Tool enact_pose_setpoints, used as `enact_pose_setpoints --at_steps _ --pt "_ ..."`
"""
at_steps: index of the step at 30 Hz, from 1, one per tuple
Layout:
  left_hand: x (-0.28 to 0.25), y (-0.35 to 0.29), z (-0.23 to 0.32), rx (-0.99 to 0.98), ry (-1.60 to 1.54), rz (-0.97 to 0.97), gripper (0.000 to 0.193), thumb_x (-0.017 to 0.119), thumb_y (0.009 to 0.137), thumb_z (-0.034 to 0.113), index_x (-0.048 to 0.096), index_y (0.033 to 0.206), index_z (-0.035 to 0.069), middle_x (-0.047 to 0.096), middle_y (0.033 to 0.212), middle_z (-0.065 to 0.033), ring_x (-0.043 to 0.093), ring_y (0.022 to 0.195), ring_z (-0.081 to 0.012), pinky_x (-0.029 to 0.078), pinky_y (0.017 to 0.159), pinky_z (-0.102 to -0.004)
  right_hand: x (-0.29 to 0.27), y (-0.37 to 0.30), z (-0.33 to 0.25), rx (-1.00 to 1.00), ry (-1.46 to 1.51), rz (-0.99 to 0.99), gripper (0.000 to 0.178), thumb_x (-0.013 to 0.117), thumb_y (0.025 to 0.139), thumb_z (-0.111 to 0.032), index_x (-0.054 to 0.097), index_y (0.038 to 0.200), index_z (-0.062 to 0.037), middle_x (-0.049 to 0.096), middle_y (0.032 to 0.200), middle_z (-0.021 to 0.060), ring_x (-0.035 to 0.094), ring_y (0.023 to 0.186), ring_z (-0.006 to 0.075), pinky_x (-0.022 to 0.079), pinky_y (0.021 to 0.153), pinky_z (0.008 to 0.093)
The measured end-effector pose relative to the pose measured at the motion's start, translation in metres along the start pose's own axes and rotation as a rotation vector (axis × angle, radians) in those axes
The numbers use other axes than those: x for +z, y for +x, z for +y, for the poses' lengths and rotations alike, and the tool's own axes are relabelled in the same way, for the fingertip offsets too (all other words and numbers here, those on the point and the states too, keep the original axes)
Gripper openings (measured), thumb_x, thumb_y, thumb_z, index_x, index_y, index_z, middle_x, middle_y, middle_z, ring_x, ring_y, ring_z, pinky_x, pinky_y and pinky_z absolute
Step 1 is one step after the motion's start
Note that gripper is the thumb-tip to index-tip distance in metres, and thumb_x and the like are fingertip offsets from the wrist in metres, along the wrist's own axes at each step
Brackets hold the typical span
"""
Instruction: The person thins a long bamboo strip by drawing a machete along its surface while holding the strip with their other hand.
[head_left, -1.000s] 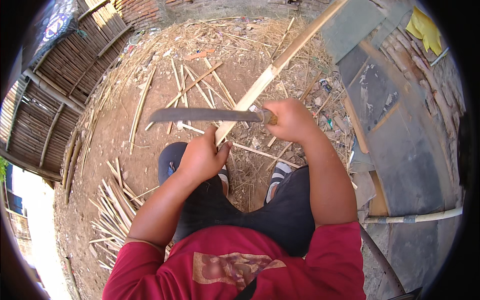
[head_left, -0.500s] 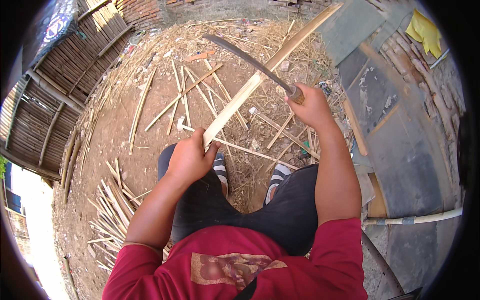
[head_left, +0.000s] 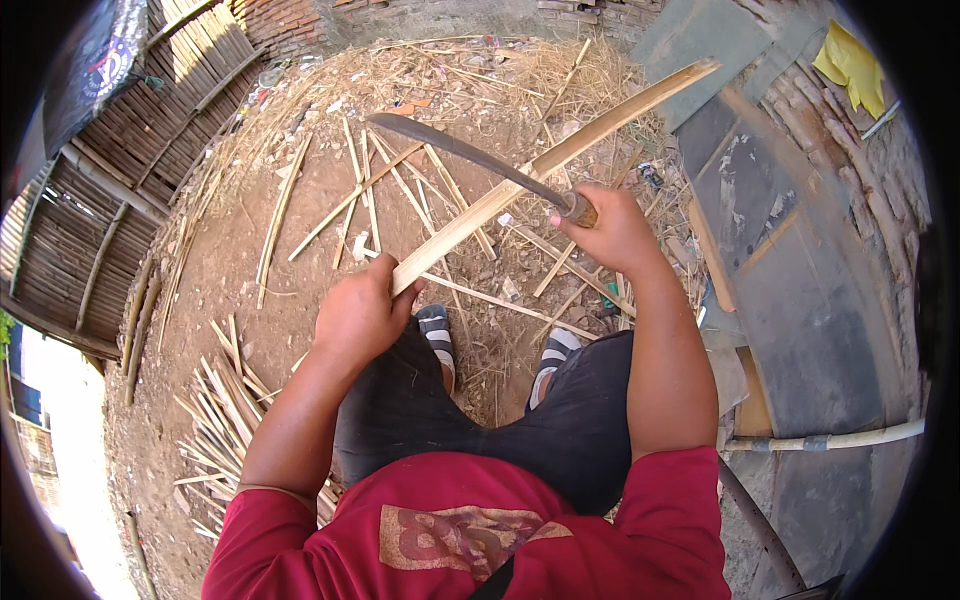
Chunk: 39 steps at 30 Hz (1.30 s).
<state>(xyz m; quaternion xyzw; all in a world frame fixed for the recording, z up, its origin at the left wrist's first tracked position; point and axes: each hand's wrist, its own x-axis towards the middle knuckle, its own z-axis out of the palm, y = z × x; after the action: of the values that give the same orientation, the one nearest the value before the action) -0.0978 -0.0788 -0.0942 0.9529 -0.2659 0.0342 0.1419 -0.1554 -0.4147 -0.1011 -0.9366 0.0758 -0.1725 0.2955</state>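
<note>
My left hand [head_left: 358, 308] is closed round the near end of a long pale split bamboo strip [head_left: 455, 235]. From there the strip slants up and away to the far right. My right hand [head_left: 605, 228] grips the short wooden handle of a machete [head_left: 455, 147]. Its dark, slightly curved blade points to the far left and crosses over the strip near its middle. Whether the blade touches the strip or only passes above it, I cannot tell.
Several thin bamboo strips [head_left: 275, 220] lie scattered on the dirt ground ahead. A heap of split strips [head_left: 225, 420] is beside my left leg. Dark flat panels [head_left: 760, 190] and a pale pole [head_left: 870, 435] lie at the right. A bamboo slat wall [head_left: 90, 250] stands at the left.
The machete has moved left and a little lower across the strip. The strip's far end has swung right and down, and my left hand has shifted slightly left.
</note>
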Motion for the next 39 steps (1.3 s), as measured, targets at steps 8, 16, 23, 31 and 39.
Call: enact_pose_setpoints --at_steps 8,16,23,31,39 --pt "0.005 -0.005 -0.008 0.031 0.003 0.163 0.034 0.075 0.092 0.034 0.062 0.105 0.005 0.067 0.072 -0.0198 0.068 0.069 -0.0436 0.053 0.061 -0.0536 -0.004 -0.003 0.011 0.099 0.692 0.165 0.031 0.082 0.091 -0.034 0.069 0.095 -0.0062 0.066 0.076 0.0032 0.059 0.064 0.0118 0.048 0.058 0.0324" --pt "0.005 -0.004 -0.013 0.184 0.088 0.35 0.026 0.077 0.086 0.026 0.063 0.1 0.01 0.068 0.076 -0.0136 0.069 0.068 -0.037 0.054 0.059 -0.0488 -0.007 -0.008 -0.01 0.041 1.204 0.363 0.02 0.076 0.097 -0.02 0.062 0.092 -0.0061 0.059 0.068 0.0012 0.049 0.053 0.007 0.035 0.046 0.0243" --pt "-0.001 0.007 -0.021 0.249 0.131 0.424 0.027 0.078 0.085 0.027 0.062 0.099 0.011 0.068 0.081 -0.0097 0.069 0.07 -0.0337 0.055 0.061 -0.0463 -0.009 -0.011 -0.026 -0.091 1.301 0.409 0.02 0.075 0.097 -0.017 0.062 0.088 -0.0051 0.056 0.062 0.0014 0.049 0.051 0.0088 0.034 0.046 0.0256" --pt "-0.026 0.057 -0.003 0.414 -0.09 0.049 0.065 0.072 0.092 0.053 0.059 0.131 0.003 0.062 0.12 -0.0194 0.064 0.108 -0.0357 0.051 0.093 -0.046 -0.017 -0.008 -0.002 -0.041 1.151 0.474 0.024 0.076 0.095 -0.016 0.06 0.078 -0.0071 0.056 0.062 0.001 0.048 0.051 0.0089 0.035 0.045 0.0258" --pt "-0.113 0.165 0.096 0.625 -0.581 0.014 0.056 0.06 0.102 0.054 0.061 0.128 0.004 0.065 0.115 -0.0066 0.061 0.109 -0.0172 0.049 0.094 -0.0363 -0.037 -0.002 0.005 -0.058 1.335 0.47 0.017 0.073 0.094 -0.011 0.058 0.087 -0.0073 0.056 0.065 0.0013 0.05 0.053 0.0097 0.037 0.048 0.028"
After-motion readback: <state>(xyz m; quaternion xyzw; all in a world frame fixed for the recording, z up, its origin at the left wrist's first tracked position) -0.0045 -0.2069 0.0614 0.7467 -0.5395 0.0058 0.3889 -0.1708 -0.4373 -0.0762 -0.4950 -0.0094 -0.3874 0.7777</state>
